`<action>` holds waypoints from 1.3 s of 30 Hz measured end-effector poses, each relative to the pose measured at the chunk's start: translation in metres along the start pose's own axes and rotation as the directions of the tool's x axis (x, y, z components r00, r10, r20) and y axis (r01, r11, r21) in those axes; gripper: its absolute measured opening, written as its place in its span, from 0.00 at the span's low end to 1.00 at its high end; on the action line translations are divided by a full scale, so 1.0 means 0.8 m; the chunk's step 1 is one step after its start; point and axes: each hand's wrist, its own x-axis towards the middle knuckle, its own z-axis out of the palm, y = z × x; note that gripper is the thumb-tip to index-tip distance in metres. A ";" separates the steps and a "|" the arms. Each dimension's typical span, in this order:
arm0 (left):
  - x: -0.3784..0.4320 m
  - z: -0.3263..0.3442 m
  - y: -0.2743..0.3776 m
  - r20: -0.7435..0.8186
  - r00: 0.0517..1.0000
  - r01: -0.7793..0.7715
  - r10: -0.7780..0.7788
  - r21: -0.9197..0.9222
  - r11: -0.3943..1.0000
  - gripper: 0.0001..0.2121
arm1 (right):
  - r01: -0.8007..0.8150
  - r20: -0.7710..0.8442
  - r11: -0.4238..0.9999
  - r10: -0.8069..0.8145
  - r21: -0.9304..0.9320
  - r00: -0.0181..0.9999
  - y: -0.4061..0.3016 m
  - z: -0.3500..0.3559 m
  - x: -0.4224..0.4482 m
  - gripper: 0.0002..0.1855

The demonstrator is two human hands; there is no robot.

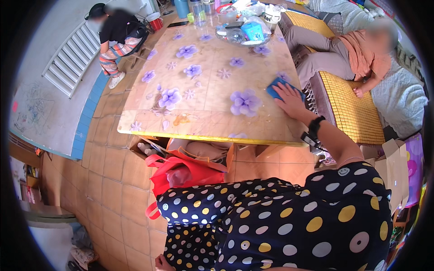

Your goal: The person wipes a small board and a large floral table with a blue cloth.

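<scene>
My right hand (pixel 290 100) lies palm down on a folded blue cloth (pixel 276 88), pressing it against the tabletop near the right edge. A dark band circles that wrist. Under the cloth is a dining table (pixel 206 88) with a glossy cover printed with purple flowers. Some small wet-looking spots and an orange-brown mark (pixel 181 119) show on the cover near the front. My left hand (pixel 163 263) hangs low at the bottom edge, beside the polka-dot clothing, only partly visible; its fingers cannot be made out.
A glass tray (pixel 242 41) of packets stands at the table's far end, near bottles (pixel 198 13) and a phone (pixel 178 24). A red bag (pixel 190 172) sits below the front edge. One person (pixel 122 34) sits at left; another (pixel 356 54) reclines on the right-hand sofa.
</scene>
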 end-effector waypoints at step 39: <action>0.019 0.006 0.012 0.036 0.994 0.102 -0.101 -0.015 0.995 0.19 | -0.336 0.004 0.942 0.336 -0.027 0.942 0.010 0.027 0.205 0.34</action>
